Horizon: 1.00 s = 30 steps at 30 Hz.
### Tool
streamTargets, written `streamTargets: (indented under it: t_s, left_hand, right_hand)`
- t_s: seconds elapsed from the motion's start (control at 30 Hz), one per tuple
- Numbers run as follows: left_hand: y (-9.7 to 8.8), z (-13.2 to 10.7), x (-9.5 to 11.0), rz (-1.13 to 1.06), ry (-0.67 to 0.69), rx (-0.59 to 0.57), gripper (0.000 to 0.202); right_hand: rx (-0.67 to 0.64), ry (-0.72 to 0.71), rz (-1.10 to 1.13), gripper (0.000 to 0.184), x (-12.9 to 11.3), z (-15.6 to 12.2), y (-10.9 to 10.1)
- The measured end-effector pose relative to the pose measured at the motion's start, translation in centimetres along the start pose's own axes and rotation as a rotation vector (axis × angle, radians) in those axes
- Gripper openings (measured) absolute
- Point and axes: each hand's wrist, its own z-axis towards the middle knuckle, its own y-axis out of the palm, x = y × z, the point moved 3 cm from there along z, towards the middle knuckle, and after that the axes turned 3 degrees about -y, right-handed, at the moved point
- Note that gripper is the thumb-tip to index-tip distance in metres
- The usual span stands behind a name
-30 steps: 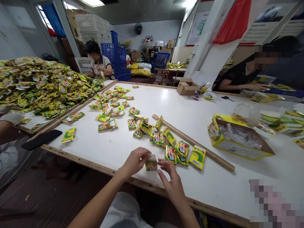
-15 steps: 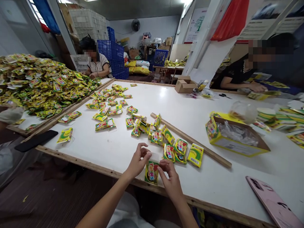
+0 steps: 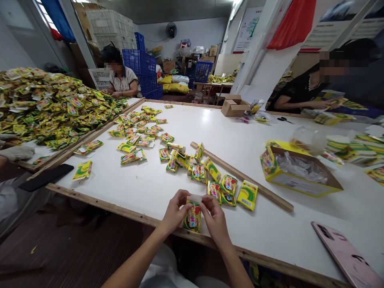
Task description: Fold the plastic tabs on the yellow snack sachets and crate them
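Left hand [image 3: 174,210] and right hand [image 3: 216,218], each grip clamped on one packet [image 3: 193,218], near edge of the counter [image 3: 168,182]; one stick [image 3: 240,176] beyond

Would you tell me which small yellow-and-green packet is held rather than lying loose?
The small yellow-and-green packet at the near table edge, pinched between the left hand and right hand; its neighbours lie loose.

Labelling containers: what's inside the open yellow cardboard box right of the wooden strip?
The open yellow cardboard box holds crumpled clear plastic film. Anything beneath the film is covered, so further contents cannot be seen.
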Motion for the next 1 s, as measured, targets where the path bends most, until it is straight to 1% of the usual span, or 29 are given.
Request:
streamTargets:
  t_s: [0.07, 0.2, 0.27, 0.43, 0.57, 0.67, 0.73, 0.8, 0.9, 0.93, 0.97, 1.0]
  left_hand:
    - [0.1, -0.2, 0.0, -0.013, 0.005, 0.015, 0.026]
    - [0.1, -0.7, 0.7, 0.165, 0.063, 0.007, 0.017]
    - [0.0, -0.8, 1.0, 0.187, 0.073, 0.025, 0.017]
    - [0.3, -0.6, 1.3, 0.169, 0.014, 0.074, 0.017]
    - [0.5, 0.0, 1.0, 0.122, -0.037, 0.101, 0.016]
    - [0.4, 0.0, 0.5, 0.102, -0.053, 0.090, 0.018]
    - [0.2, -0.3, 0.2, 0.110, -0.038, 0.074, 0.018]
    - [0.1, -0.7, 0.3, 0.143, 0.008, 0.062, 0.018]
    - [0.1, -1.0, 0.9, 0.208, 0.089, 0.024, 0.019]
    - [0.0, -0.9, 1.1, 0.230, 0.113, 0.007, 0.019]
    - [-0.1, -0.7, 1.3, 0.256, 0.132, -0.006, 0.019]
    - [-0.4, -0.2, 1.4, 0.292, 0.147, -0.003, 0.019]
  right_hand:
    - [0.027, -0.015, 0.010, 0.028, -0.1, -0.3, 0.0]
    - [-0.050, -0.076, -0.060, 0.020, -0.8, -0.9, 0.1]
    - [-0.038, -0.085, -0.072, 0.020, -1.1, -1.1, 0.1]
    - [0.030, -0.057, -0.114, 0.022, -1.5, -0.9, 0.5]
    - [0.018, -0.003, -0.147, 0.024, -1.8, -0.4, 0.6]
    - [0.014, -0.004, -0.129, 0.024, -1.4, -0.5, 0.3]
    - [0.004, 0.000, -0.093, 0.024, -0.8, -0.9, 0.3]
    - [-0.021, 0.015, -0.044, 0.023, -0.2, -1.4, 0.8]
    - [-0.037, 0.025, -0.017, 0.024, -0.2, -1.9, 1.3]
    - [-0.018, 0.019, -0.038, 0.024, -0.6, -2.1, 0.9]
    - [0.016, 0.013, -0.077, 0.025, -1.1, -2.4, 0.0]
    - [0.060, 0.012, -0.134, 0.026, -1.5, -2.8, -1.5]
